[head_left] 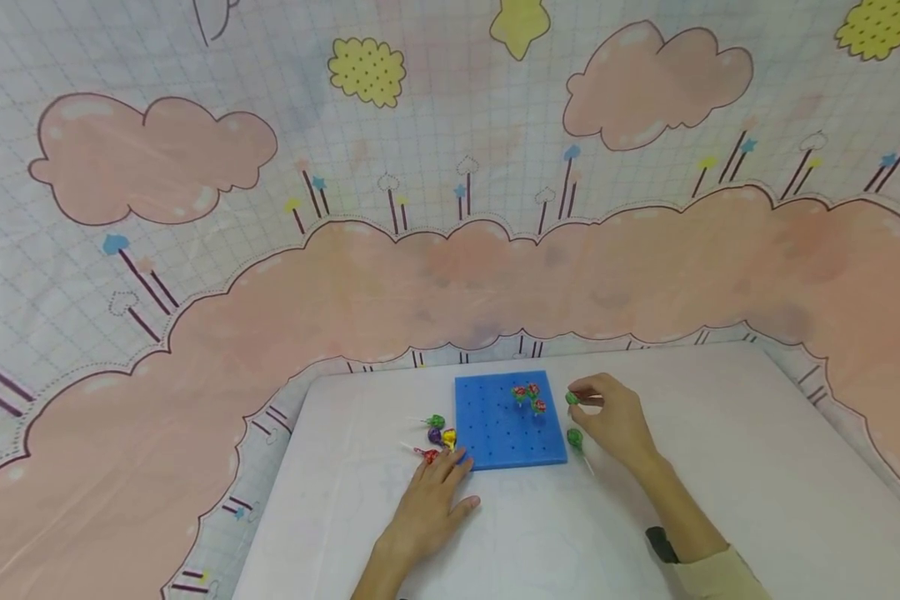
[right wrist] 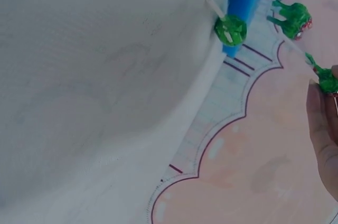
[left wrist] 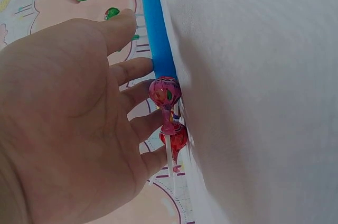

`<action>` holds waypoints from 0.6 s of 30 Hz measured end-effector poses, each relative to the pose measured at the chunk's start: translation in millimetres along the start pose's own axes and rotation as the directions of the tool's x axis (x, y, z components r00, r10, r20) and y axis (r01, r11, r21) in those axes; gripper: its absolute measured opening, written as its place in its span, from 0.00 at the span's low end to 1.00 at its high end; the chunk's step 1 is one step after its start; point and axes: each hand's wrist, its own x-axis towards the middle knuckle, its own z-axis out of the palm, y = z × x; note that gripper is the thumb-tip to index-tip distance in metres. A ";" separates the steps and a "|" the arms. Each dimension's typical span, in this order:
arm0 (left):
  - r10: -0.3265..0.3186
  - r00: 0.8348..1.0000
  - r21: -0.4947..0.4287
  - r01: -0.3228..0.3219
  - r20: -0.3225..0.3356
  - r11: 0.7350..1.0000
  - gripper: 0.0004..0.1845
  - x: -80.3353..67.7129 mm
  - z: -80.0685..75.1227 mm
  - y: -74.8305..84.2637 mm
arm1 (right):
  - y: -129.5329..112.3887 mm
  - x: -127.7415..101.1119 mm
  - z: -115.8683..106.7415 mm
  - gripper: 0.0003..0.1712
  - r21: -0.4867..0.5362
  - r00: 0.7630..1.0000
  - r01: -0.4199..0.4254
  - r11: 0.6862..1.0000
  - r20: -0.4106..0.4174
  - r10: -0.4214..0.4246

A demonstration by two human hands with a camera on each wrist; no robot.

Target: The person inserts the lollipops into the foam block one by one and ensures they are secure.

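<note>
A blue pegboard [head_left: 495,433] lies on the white table [head_left: 720,467], with a few red-and-green lollipops [head_left: 528,396] standing in its far right part. My right hand [head_left: 583,401] is just right of the board and pinches a green lollipop [head_left: 572,398] [right wrist: 326,78] between thumb and fingers. A second green lollipop [head_left: 575,437] [right wrist: 230,29] lies on the table below it. My left hand [head_left: 450,467] [left wrist: 132,102] lies flat with straight, spread fingers that touch the board's near left corner, beside a red lollipop [head_left: 427,454] [left wrist: 165,92].
Loose green [head_left: 436,422], purple [head_left: 434,435] and yellow [head_left: 449,437] lollipops lie just left of the board. A cloud-patterned cloth [head_left: 420,250] hangs behind the table. White tabletop spreads out on both sides and in front.
</note>
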 end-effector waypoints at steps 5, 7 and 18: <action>0.002 1.000 -0.004 -0.002 -0.004 1.000 0.32 0.2 -0.1 0.1 | -2.9 0.4 0.8 0.17 0.016 1.000 0.002 1.000 -0.010 -0.002; 0.003 1.000 -0.005 -0.003 -0.004 1.000 0.32 0.0 0.3 -0.1 | -4.2 0.3 1.2 0.18 0.021 1.000 0.006 1.000 -0.015 -0.006; 0.031 0.999 -0.018 -0.032 -0.040 0.999 0.33 -0.8 4.0 -2.9 | -7.0 0.1 3.3 0.19 0.016 0.998 0.040 0.999 -0.046 -0.039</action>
